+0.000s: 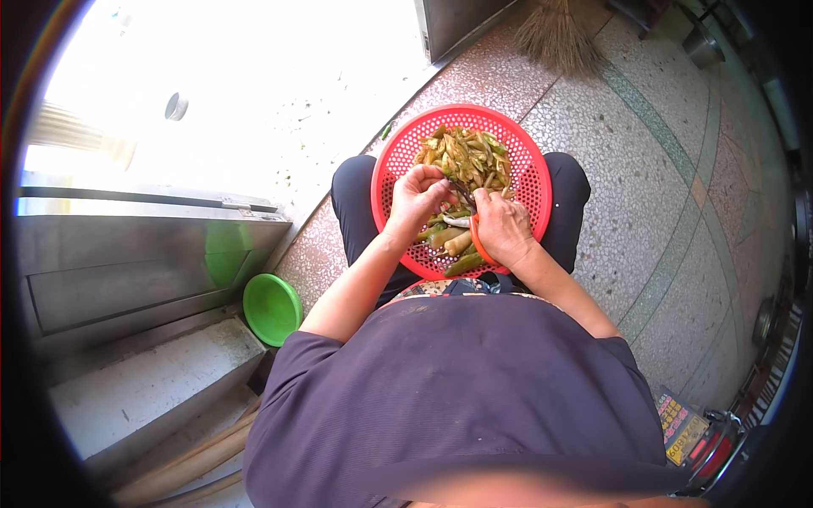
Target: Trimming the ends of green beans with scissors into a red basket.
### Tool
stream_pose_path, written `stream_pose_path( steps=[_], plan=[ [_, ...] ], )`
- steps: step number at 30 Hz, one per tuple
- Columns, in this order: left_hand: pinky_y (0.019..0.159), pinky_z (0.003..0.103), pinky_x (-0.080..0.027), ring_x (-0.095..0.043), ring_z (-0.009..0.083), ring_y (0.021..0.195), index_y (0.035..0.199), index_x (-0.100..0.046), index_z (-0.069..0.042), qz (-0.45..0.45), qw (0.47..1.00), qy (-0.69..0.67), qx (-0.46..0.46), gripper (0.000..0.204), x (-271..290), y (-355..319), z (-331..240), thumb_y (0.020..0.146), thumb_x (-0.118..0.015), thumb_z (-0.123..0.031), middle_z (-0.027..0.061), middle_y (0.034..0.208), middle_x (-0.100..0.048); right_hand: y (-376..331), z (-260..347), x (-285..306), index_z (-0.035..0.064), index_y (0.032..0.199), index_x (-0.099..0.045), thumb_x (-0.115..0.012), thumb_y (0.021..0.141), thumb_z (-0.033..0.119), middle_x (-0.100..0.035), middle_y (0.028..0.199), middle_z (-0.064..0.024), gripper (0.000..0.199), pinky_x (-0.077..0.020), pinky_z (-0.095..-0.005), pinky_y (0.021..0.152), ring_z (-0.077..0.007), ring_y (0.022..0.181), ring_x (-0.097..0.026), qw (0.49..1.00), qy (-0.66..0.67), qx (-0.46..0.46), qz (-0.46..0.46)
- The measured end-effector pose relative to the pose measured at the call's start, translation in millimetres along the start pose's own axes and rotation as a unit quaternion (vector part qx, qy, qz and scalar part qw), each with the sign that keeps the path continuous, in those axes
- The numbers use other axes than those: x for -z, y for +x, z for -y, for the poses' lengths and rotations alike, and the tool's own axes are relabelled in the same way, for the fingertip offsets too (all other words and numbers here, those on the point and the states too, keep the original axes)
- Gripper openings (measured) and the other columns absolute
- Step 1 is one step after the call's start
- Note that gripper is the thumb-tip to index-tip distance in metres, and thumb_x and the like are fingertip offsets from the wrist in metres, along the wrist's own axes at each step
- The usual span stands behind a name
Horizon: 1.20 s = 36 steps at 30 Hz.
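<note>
As a person in a dark shirt and dark trousers bends over a round red basket, both hands meet above its middle. The basket sits between the knees, its perforated wall ringing a heap of cut pepper pieces, green and yellowish, on the side away from the body, while several whole peppers lie on the basket's near side. The right hand, over the basket's right half, is closed around scissors with an orange handle, the dark blades pointing across the basket toward the other hand. The left hand, over the basket's left half, has thumb and fingers drawn in at the tips beside those blades; whether they grip anything is too small to tell. Just outside the basket's far left rim, a small green scrap rests on the ground. A green basin stands to the basket's lower left, near a metal panel. Beyond the basket, up and to the right, the straw bristles of a broom touch the speckled floor, which spreads out to the basket's right.
</note>
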State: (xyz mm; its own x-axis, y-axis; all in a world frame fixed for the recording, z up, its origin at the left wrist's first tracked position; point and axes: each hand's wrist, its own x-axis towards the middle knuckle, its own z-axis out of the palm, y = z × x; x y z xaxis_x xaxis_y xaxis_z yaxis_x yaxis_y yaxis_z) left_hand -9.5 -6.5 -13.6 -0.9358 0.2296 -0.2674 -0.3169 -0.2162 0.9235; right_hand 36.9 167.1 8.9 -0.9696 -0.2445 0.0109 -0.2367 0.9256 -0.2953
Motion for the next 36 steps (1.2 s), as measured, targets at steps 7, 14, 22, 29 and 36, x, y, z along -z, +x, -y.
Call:
stream_pose_path(
  steps=[7, 14, 22, 29, 36],
  plan=[
    [0.058, 0.022, -0.047, -0.062, 0.0122, 0.069, 0.096, -0.054, -0.004, -0.004, 0.999, -0.043, 0.031, 0.012, -18, -8, 0, 0.088, -0.06, -0.011, 0.0057, 0.081, -0.063, 5, -7, -11, 0.0034, 0.092, -0.055, -0.052, 0.081, 0.014, -0.063, 0.068, -0.0155, 0.016, -0.0516, -0.0419, 0.054, -0.0311, 0.062, -0.065, 0.998, 0.045, 0.015, -0.037],
    [0.048, 0.022, -0.043, -0.052, 0.0091, 0.051, 0.089, -0.058, -0.002, 0.003, 0.998, 0.0, 0.069, 0.012, 5, 0, -1, 0.088, -0.06, -0.013, 0.0031, 0.067, -0.058, 6, -13, -8, 0.0044, 0.088, -0.056, -0.053, 0.081, 0.016, -0.062, 0.065, -0.0179, 0.014, -0.0506, -0.0441, 0.056, -0.0344, 0.063, -0.064, 0.996, 0.087, -0.026, -0.016],
    [0.041, 0.02, -0.031, -0.043, 0.0048, 0.045, 0.088, -0.06, -0.002, 0.006, 0.988, 0.125, 0.095, 0.018, 16, 0, -21, 0.091, -0.058, -0.019, -0.0025, 0.059, -0.05, 13, -35, 2, 0.0025, 0.088, -0.056, -0.058, 0.08, 0.015, -0.062, 0.071, -0.0188, 0.015, -0.0488, -0.0391, 0.064, -0.0323, 0.069, -0.063, 0.971, 0.224, 0.005, 0.087],
    [0.043, 0.019, -0.025, -0.034, 0.0029, 0.045, 0.086, -0.06, -0.005, 0.05, 0.988, 0.062, 0.13, 0.016, 12, 4, -37, 0.092, -0.056, -0.02, -0.0071, 0.055, -0.041, 13, -23, 12, 0.0002, 0.089, -0.057, -0.06, 0.081, 0.01, -0.06, 0.073, -0.0112, 0.013, -0.0478, -0.0326, 0.067, -0.0197, 0.07, -0.06, 0.904, 0.4, 0.025, 0.148],
    [0.041, 0.02, -0.022, -0.029, 0.0026, 0.044, 0.084, -0.059, -0.004, 0.122, 0.962, -0.074, 0.23, 0.015, 27, 11, -37, 0.09, -0.056, -0.018, -0.0083, 0.055, -0.036, 16, -20, 23, 0.0017, 0.085, -0.058, -0.061, 0.078, 0.011, -0.062, 0.074, -0.0152, 0.012, -0.0483, -0.0362, 0.066, -0.0272, 0.072, -0.063, 0.905, 0.389, 0.029, 0.171]
  ],
)
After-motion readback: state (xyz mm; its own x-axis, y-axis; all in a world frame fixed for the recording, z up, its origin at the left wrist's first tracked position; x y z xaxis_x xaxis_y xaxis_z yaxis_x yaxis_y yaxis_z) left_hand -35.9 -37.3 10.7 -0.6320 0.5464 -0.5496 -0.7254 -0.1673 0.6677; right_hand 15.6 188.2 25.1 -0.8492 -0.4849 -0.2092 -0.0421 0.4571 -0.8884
